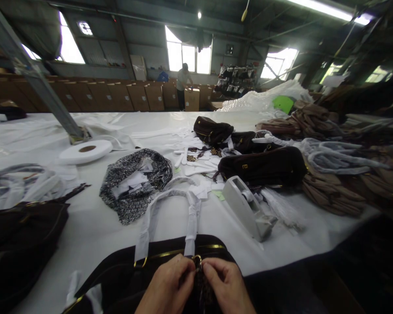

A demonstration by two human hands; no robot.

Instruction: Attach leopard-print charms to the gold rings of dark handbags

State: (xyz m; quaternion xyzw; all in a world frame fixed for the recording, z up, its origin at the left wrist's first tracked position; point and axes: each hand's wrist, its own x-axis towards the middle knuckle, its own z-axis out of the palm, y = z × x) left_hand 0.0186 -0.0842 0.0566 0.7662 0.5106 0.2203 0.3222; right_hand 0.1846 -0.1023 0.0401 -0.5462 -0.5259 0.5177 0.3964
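A dark brown handbag (119, 272) with a gold zipper lies in front of me, its handles (191, 213) wrapped in white paper and standing up. Both my hands are at its right handle ring. My left hand (172, 279) pinches at the left side of the gold ring (197, 258), fingertips together. Opposite it, my right hand (224, 279) has thumb and forefinger closed at the ring's right side. A dark, patterned strap or charm (201, 288) hangs from the ring between my hands. What exactly each fingertip grips is partly hidden.
Left of the bag lies another dark bag (22, 244). Ahead are a black-and-white knitted cloth (118, 205) with paper scraps, a white tape roll (100, 150), a grey tape dispenser (245, 209) and more brown bags (265, 168). A person (183, 85) stands by cartons (137, 96) far back.
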